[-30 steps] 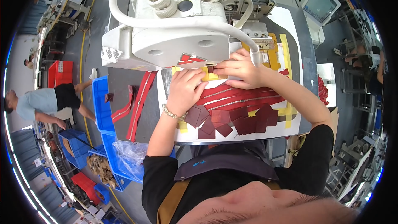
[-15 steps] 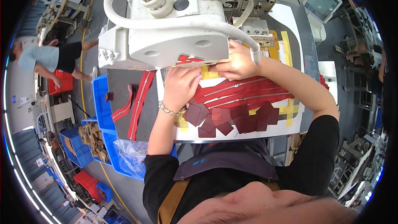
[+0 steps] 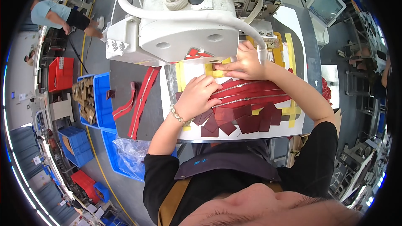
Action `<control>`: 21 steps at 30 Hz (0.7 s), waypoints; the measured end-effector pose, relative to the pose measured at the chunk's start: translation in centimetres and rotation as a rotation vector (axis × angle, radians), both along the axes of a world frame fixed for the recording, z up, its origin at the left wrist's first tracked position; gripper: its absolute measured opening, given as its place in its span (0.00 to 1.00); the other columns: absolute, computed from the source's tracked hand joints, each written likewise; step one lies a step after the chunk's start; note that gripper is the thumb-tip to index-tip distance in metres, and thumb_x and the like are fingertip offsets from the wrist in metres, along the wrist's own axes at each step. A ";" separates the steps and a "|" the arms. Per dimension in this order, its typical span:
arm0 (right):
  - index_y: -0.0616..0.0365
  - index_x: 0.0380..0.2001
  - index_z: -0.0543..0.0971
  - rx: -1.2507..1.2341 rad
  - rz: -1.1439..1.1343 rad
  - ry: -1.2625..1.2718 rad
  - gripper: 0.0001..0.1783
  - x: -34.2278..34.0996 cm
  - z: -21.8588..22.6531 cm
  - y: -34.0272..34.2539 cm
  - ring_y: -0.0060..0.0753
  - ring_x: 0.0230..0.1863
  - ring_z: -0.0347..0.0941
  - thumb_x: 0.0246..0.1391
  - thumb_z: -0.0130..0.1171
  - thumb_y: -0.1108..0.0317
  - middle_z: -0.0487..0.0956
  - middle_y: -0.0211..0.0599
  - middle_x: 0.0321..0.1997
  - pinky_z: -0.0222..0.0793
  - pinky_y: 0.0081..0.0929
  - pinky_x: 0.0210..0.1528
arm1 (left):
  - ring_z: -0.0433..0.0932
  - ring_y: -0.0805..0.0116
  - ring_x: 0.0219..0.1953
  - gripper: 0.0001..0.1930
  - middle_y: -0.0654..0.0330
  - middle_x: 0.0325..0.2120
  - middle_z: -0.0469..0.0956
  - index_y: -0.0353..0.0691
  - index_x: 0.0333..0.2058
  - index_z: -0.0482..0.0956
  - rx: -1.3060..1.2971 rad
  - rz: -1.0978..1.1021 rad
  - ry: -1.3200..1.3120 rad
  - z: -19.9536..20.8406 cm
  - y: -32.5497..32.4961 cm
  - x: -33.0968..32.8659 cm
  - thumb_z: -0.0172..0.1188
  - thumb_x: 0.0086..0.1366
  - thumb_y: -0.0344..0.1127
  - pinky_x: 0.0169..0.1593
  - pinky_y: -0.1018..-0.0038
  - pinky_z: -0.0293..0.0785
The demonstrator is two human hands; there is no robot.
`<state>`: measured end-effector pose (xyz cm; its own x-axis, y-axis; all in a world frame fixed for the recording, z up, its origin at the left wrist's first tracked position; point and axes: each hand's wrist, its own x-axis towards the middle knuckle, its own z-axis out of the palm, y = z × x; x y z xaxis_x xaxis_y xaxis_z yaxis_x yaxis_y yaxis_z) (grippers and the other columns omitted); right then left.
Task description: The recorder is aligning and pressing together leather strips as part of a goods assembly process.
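Your L hand (image 3: 197, 96) rests at the L ends of the red metal-zip strips (image 3: 257, 92), fingers bent & close together; can't tell if they pinch anything. Strips run roughly L–R, out to the R of that hand, R ends slightly farther from you. Your R hand (image 3: 247, 63) is just beyond them, over the yellow tape (image 3: 217, 74) by the sewing machine head (image 3: 188, 37), fingers partly spread; can't tell re a pinch. So L hand's the nearer one (tho' your R forearm (image 3: 289, 79) crosses above their R ends). Maroon square patches (image 3: 250, 124) lie on your side of the strips, R of L hand; two more red zips (image 3: 143, 100) well to its L
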<state>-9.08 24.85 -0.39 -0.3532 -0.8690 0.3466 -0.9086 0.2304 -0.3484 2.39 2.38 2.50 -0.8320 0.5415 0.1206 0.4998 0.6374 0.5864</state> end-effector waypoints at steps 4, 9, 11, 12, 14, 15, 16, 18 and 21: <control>0.39 0.44 0.82 -0.086 -0.047 -0.020 0.18 0.4 0.3 0.7 0.40 0.54 0.65 0.46 0.65 0.60 0.71 0.36 0.55 0.53 0.38 0.53 | 0.72 0.63 0.39 0.18 0.63 0.31 0.71 0.42 0.37 0.76 -0.005 0.049 -0.011 0.0 0.5 0.5 0.70 0.47 0.38 0.44 0.68 0.67; 0.45 0.41 0.79 0.153 -0.138 -0.247 0.16 2.2 2.5 3.6 0.46 0.51 0.66 0.46 0.66 0.61 0.74 0.30 0.51 0.62 0.39 0.56 | 0.73 0.61 0.36 0.18 0.61 0.29 0.71 0.42 0.35 0.73 0.039 0.116 -0.121 0.0 0.6 0.7 0.70 0.47 0.33 0.44 0.66 0.66; 0.46 0.40 0.78 0.250 -0.159 -0.435 0.16 2.9 3.5 4.2 0.44 0.47 0.67 0.46 0.66 0.62 0.76 0.28 0.46 0.62 0.33 0.52 | 0.73 0.61 0.35 0.17 0.61 0.28 0.71 0.42 0.34 0.73 0.070 0.132 -0.175 0.1 0.7 0.6 0.70 0.47 0.32 0.44 0.66 0.66; 0.46 0.40 0.78 0.250 -0.157 -0.435 0.16 3.1 3.8 4.2 0.44 0.47 0.67 0.46 0.66 0.62 0.76 0.28 0.46 0.62 0.33 0.52 | 0.73 0.60 0.34 0.16 0.61 0.27 0.71 0.42 0.34 0.72 0.099 0.142 -0.230 0.1 0.7 0.6 0.69 0.47 0.31 0.44 0.66 0.66; 0.46 0.40 0.77 0.265 -0.173 -0.347 0.15 3.5 4.1 4.4 0.43 0.41 0.67 0.46 0.66 0.63 0.75 0.28 0.41 0.60 0.30 0.49 | 0.73 0.60 0.34 0.16 0.61 0.27 0.72 0.42 0.33 0.72 0.079 0.140 -0.220 0.1 0.7 0.6 0.69 0.47 0.31 0.44 0.66 0.66; 0.46 0.40 0.77 0.265 -0.175 -0.347 0.15 3.7 4.1 4.4 0.43 0.41 0.67 0.46 0.66 0.63 0.75 0.28 0.41 0.60 0.30 0.49 | 0.74 0.60 0.34 0.16 0.61 0.28 0.72 0.42 0.33 0.71 0.059 0.135 -0.210 0.1 0.7 0.6 0.69 0.47 0.31 0.43 0.66 0.66; 0.47 0.39 0.77 0.260 -0.183 -0.354 0.14 3.9 4.1 4.3 0.42 0.40 0.67 0.47 0.65 0.64 0.75 0.28 0.40 0.60 0.31 0.48 | 0.74 0.60 0.34 0.16 0.61 0.28 0.72 0.42 0.33 0.71 0.058 0.134 -0.210 0.0 0.6 0.6 0.69 0.47 0.31 0.43 0.66 0.66; 0.48 0.39 0.77 0.254 -0.197 -0.360 0.13 4.0 4.1 4.3 0.40 0.38 0.68 0.48 0.64 0.65 0.74 0.28 0.39 0.60 0.31 0.48 | 0.74 0.59 0.34 0.16 0.60 0.29 0.73 0.42 0.32 0.71 0.038 0.112 -0.150 -0.2 0.5 0.5 0.69 0.46 0.30 0.43 0.65 0.66; 0.50 0.39 0.77 0.276 -0.151 -0.434 0.16 4.0 4.0 4.4 0.36 0.44 0.70 0.43 0.65 0.73 0.73 0.30 0.40 0.60 0.34 0.50 | 0.74 0.59 0.35 0.16 0.60 0.29 0.74 0.42 0.32 0.71 0.011 0.108 -0.203 0.4 0.8 0.3 0.68 0.46 0.29 0.44 0.65 0.67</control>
<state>-5.12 29.25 3.61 -0.5413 -0.8357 -0.0930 -0.6443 0.4833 -0.5927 2.67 3.19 2.89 -0.8931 0.4472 -0.0497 0.2998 0.6738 0.6754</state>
